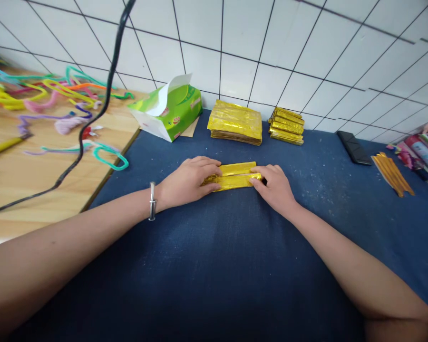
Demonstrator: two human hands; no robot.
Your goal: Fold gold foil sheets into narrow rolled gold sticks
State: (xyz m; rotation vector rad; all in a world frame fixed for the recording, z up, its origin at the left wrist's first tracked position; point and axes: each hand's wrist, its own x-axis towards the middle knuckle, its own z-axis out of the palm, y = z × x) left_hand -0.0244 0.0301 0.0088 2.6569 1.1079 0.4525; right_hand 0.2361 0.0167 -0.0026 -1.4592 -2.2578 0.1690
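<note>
Foil piece: the gold foil piece (237,181) lies flat on the blue cloth (217,266) in front of me, its long edges running left to right between my hands.
Left grip: my left hand (189,183) has its thumb on the near edge and its fingers over the far side, clamped on the left end, which they partly hide.
Right grip: my right hand (274,187) holds the right end, thumb at the near corner, forefinger at the far one.
Near room: a broad stretch of cloth reaches from the foil back toward me, between my forearms.
Far room: a narrower band of cloth separates my fingers from the thick gold stack (235,116), with the tiled wall (242,28) close behind it.
Left edge: the wooden board (53,209) ends in a straight side beyond my left wrist; a black cable (110,78) hangs over it.
Right side: a black phone (353,147) and a pleated orange-gold strip (393,175) lie well apart from my hand.
Textures: shiny, creased foil, parted lengthwise into two flat bands; matte cloth with pale specks; fuzzy, bent coloured stems (119,168) on smooth, grained wood.
Shapes: blocky stack, ridged small gold bundle (286,126) beside it, crumpled green packet (181,109) with a white flap.
Wrist: a rounded silver bangle (152,202).
</note>
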